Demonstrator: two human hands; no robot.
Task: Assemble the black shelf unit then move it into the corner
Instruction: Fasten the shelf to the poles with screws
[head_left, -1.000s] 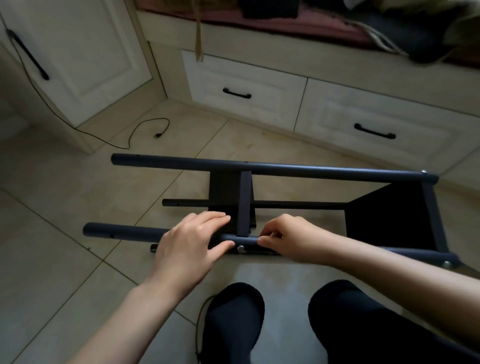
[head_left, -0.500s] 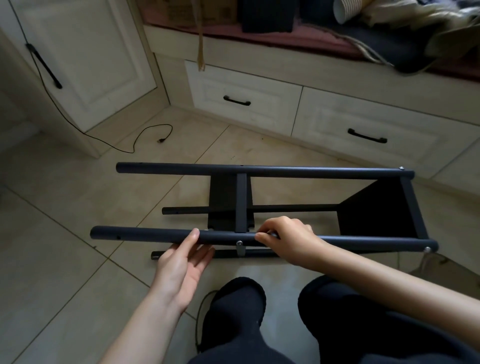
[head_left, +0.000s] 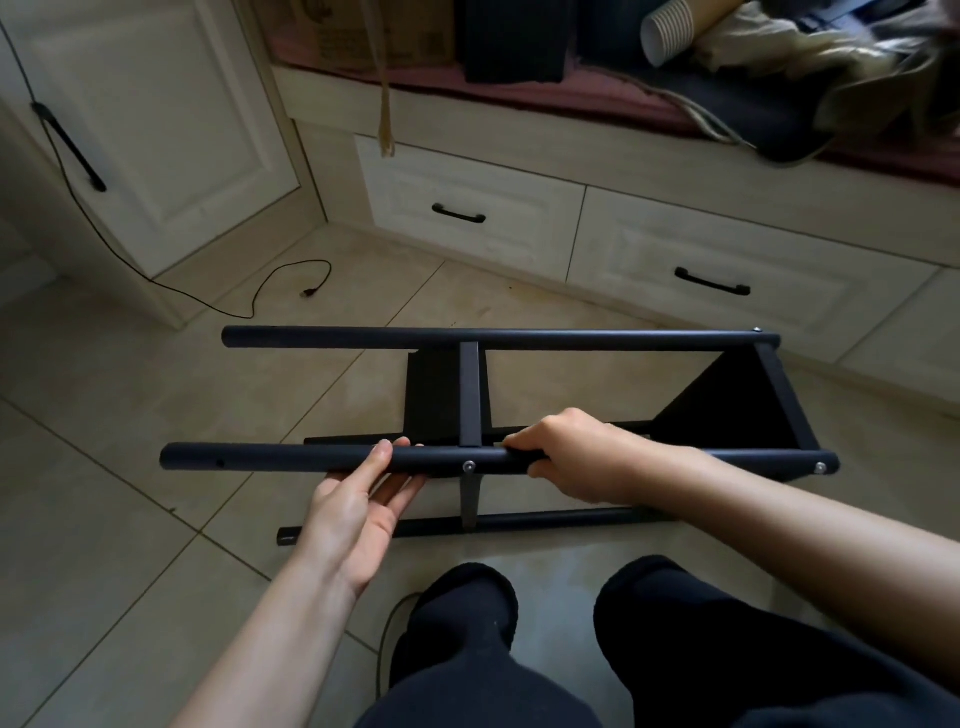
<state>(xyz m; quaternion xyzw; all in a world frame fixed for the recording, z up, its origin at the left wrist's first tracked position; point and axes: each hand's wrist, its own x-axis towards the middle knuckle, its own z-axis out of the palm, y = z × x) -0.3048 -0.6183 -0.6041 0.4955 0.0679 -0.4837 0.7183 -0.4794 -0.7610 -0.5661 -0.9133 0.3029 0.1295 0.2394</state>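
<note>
The black shelf unit (head_left: 498, 340) lies on its side over the tiled floor, with round poles running left to right, a middle shelf panel (head_left: 434, 395) and an end shelf panel (head_left: 727, 405) at the right. My right hand (head_left: 569, 454) grips the near upper pole (head_left: 270, 457) just right of the middle crossbar. My left hand (head_left: 358, 506) is under that pole, palm up with fingers straight, its thumb against the pole's front. A lower rail (head_left: 545, 519) of the unit runs close to the floor.
White drawers (head_left: 470, 200) with black handles run along the back under a cushioned bench with bags and a paper cup stack (head_left: 670, 28). A white cupboard door (head_left: 156, 119) stands at the left. A black cable (head_left: 270, 291) lies on the tiles. My dark-trousered knees (head_left: 467, 613) are below.
The unit has risen off the floor and tilted toward me. My left hand moved from on top of the near pole to underneath it. My right hand keeps its grip near the crossbar.
</note>
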